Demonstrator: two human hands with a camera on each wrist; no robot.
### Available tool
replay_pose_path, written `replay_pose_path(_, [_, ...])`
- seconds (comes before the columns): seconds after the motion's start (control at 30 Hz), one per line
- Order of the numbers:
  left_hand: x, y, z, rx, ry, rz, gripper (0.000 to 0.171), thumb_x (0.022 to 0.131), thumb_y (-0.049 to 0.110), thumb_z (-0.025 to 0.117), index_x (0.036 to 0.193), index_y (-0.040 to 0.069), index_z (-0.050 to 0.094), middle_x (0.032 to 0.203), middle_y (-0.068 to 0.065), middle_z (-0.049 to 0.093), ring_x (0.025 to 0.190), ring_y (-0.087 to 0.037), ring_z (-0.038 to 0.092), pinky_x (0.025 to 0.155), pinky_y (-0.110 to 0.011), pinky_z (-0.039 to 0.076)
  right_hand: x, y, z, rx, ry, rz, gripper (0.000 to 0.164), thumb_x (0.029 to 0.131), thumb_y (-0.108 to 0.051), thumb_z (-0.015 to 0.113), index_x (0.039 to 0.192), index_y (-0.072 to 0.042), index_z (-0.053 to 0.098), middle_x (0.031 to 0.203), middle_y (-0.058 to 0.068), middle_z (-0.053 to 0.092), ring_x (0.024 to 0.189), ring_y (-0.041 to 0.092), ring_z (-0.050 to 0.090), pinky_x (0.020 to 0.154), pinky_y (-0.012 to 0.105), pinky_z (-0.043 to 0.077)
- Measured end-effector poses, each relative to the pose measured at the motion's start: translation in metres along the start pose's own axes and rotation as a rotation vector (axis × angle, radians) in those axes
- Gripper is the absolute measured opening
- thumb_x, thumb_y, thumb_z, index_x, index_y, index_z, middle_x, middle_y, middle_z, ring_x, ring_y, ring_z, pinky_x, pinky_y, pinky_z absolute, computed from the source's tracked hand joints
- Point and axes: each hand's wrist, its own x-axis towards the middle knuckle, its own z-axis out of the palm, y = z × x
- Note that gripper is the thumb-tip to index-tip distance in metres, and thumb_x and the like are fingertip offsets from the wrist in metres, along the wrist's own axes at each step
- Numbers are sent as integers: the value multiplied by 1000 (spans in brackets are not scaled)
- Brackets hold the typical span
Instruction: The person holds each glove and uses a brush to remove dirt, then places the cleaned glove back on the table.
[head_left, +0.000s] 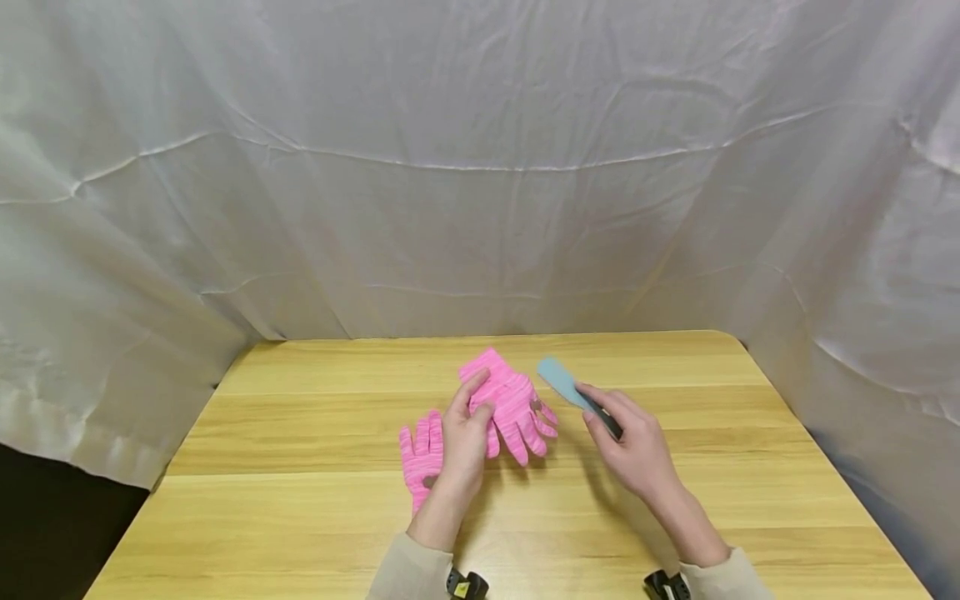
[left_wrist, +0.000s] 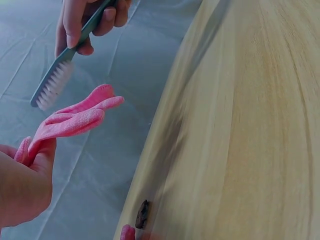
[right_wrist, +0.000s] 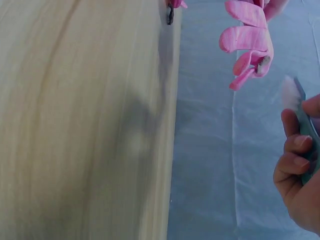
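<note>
My left hand pinches a pink knitted glove between thumb and fingers and holds it up over the table, its fingers pointing down to the right. A dark patch shows on that glove in the right wrist view. In my right hand I grip the handle of a blue-green brush. Its white bristles face toward the glove in the left wrist view, with a gap between them. A second pink glove lies on the table beside my left wrist, partly hidden by it, with a dark spot near its palm.
The wooden table has light grain and rounded far corners. A pale, wrinkled cloth hangs behind it and along both sides. Dark straps with small devices sit on both wrists.
</note>
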Motion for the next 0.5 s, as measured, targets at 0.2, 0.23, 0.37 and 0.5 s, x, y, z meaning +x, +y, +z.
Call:
replay_pose_path(0.2, [0,0,-1,-15,-1,-1,53,95,-6,52,146,8,57,160,-13,45,149,-33,34,124,-54,28,0,1,-1,66,-79,-38,42,88,4,74,128,-9,73,101,0,74,67,2,50,54,22,45])
replay_pose_path(0.23, [0,1,-1,-19,-1,-1,54,95,-6,52,146,8,57,160,-12,45,150,-33,34,124,-53,28,0,1,-1,74,-90,-44,42,88,4,74,128,-9,73,102,0,74,66,2,49,54,22,45])
replay_pose_path(0.37, [0,3,-1,-32,-5,0,54,95,-7,51,147,8,57,160,-11,45,148,-31,37,123,-50,32,-1,1,-1,84,-126,-62,42,88,3,74,128,-8,73,104,0,74,66,1,49,55,19,44])
replay_pose_path(0.5, [0,3,-1,-29,-2,0,54,96,-7,51,147,8,57,159,-11,46,144,-30,41,120,-48,36,0,2,-2,72,-151,-72,41,89,2,74,128,-8,72,107,1,75,68,1,51,57,20,47])
